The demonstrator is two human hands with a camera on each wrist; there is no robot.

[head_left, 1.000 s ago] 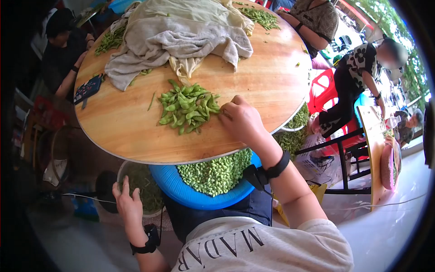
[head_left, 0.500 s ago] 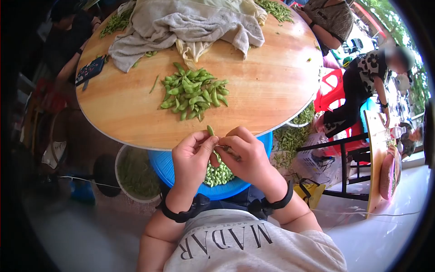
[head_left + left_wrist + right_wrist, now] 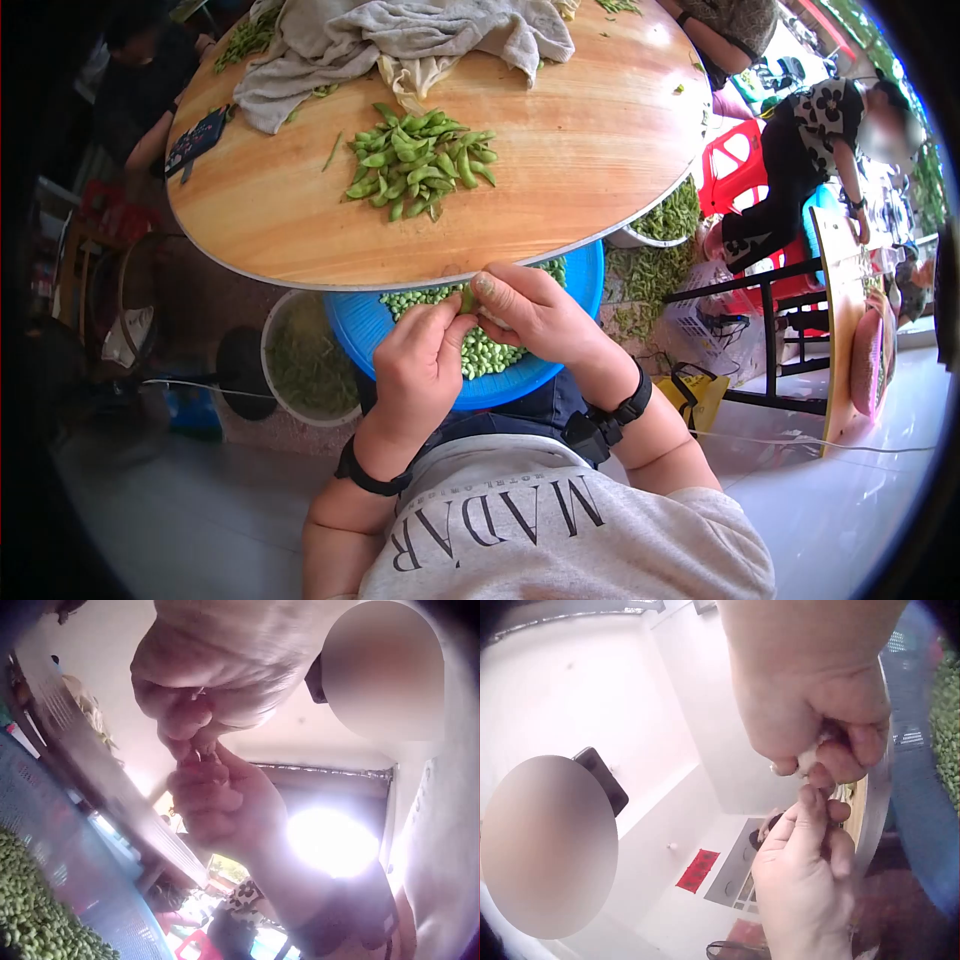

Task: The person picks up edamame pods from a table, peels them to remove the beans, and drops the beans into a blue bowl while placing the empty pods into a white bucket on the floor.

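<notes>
Both hands meet above a blue basket [image 3: 352, 318] of shelled green beans [image 3: 484, 356], by the table's near edge. In the head view the left hand [image 3: 422, 362] pinches a green pod [image 3: 467, 298] between thumb and fingers. The right hand [image 3: 540, 318] has its thumb and curled fingers on the same pod from the other side. Most of the pod is hidden by fingers. In the right wrist view the fingertips of the left hand [image 3: 802, 862] and right hand [image 3: 817, 727] touch. A pile of pods [image 3: 420, 160] lies on the wooden table [image 3: 330, 240].
Grey cloths [image 3: 400, 40] cover the table's far part, and a dark phone-like object [image 3: 197, 138] lies at its left. A tub of pod scraps [image 3: 310, 360] stands left of the basket. A yellow bag [image 3: 700, 398] and white crate [image 3: 700, 330] are at right, with people around.
The right hand left the pod pile and the left hand rose from beside the tub; they met above the basket. The table now appears higher in the head view.
</notes>
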